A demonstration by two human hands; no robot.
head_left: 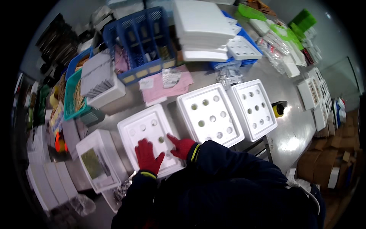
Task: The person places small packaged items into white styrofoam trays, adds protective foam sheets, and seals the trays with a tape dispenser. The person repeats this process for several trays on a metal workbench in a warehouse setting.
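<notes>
Both my hands wear red gloves. My left hand (148,155) lies flat with its fingers spread on a white foam box (143,126) with a perforated top. My right hand (181,147) is at the same box, its index finger stretched toward a round hole and the thumb apart from it; its other fingers are hard to make out. Neither hand holds anything. Immediately right stands a second white box (193,121) with round holes, and past it a third box (257,94).
Left is a white box (108,154) with a green patch inside. Behind are pink cloths (164,92), a blue divided crate (148,70), a teal basket (72,100) and stacked white foam lids (200,26). A yellow-and-black tape dispenser (279,110) sits right. Cardboard boxes (316,162) stand lower right.
</notes>
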